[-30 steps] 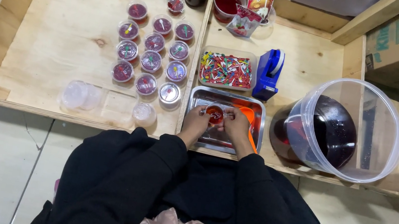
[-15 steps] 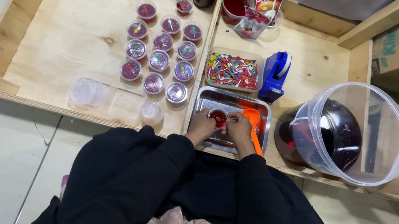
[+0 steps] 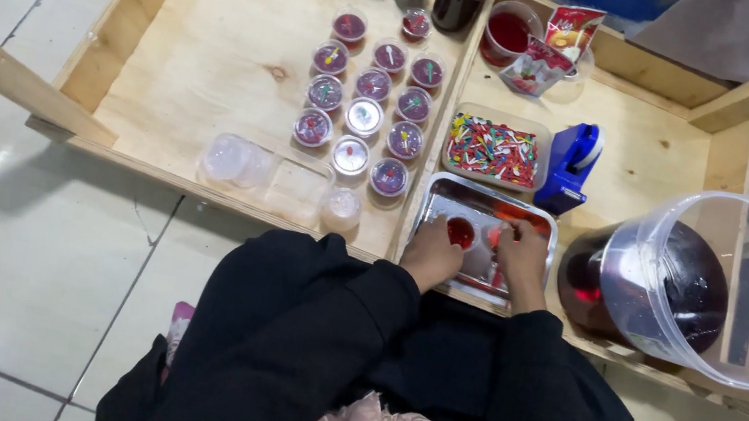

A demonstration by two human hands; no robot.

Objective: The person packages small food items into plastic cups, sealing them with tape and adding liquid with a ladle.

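Both of my hands are inside a shiny metal tray [image 3: 442, 199] at the wooden counter's near edge. My left hand [image 3: 429, 253] grips a small clear cup of red liquid [image 3: 460, 232] standing in the tray. My right hand [image 3: 522, 258] lies just right of that cup, fingers curled over an orange object [image 3: 524, 216] in the tray. What the right fingers hold is hidden. Black sleeves cover both arms.
Several small filled cups with lids [image 3: 367, 103] stand in rows left of the tray. In front of them lie empty clear cups [image 3: 236, 160]. Behind the tray are a box of coloured sticks [image 3: 492, 149], a blue dispenser [image 3: 570, 165], and a large clear jar of dark red liquid [image 3: 687, 283] on the right.
My right hand has shifted slightly right, off the red cup. The left hand stays on the cup. My head view has drifted, so everything sits lower and to the right.
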